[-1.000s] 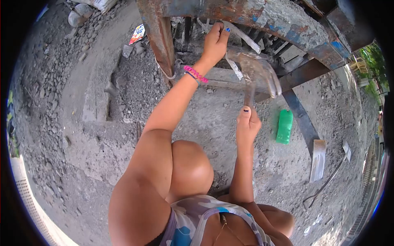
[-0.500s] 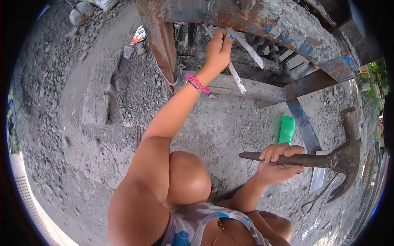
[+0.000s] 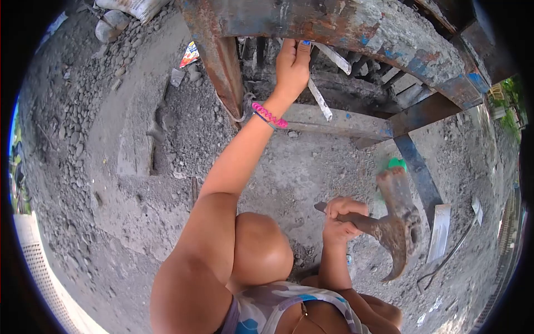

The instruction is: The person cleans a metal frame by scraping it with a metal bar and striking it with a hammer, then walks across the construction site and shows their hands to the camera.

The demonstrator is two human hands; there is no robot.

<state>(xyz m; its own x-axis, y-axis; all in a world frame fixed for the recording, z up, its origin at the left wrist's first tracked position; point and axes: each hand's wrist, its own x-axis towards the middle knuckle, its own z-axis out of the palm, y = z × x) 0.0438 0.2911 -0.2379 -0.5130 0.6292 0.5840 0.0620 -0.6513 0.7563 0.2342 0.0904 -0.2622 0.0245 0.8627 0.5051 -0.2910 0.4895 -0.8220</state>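
Swung left from its place half a second ago, the hammer (image 3: 384, 227) now hides most of the green bottle (image 3: 397, 163). It is brown and rusty, its dark handle pointing left, one end of the head aimed far and the curved claw bending near. It hangs above the ground (image 3: 289, 167) on the near right, slightly blurred. The right hand (image 3: 342, 220) has its fingers wrapped closed around the handle, the forearm upright beside the body.

At the far middle, the left hand (image 3: 293, 69) reaches out on a long arm, thumb and fingers closed on two pale strips (image 3: 320, 100) at the edge of the rusty steel frame (image 3: 311, 22); whether the strips are one bent piece cannot be told. They are thin, flat and scuffed white. A coiled pink bracelet (image 3: 270, 117) circles that wrist.

On the right, a flat metal plate (image 3: 439, 234) lies near a bent rod (image 3: 453, 253). Far left of the frame lies a red, yellow and blue packet (image 3: 190, 54); its print is too small to read.
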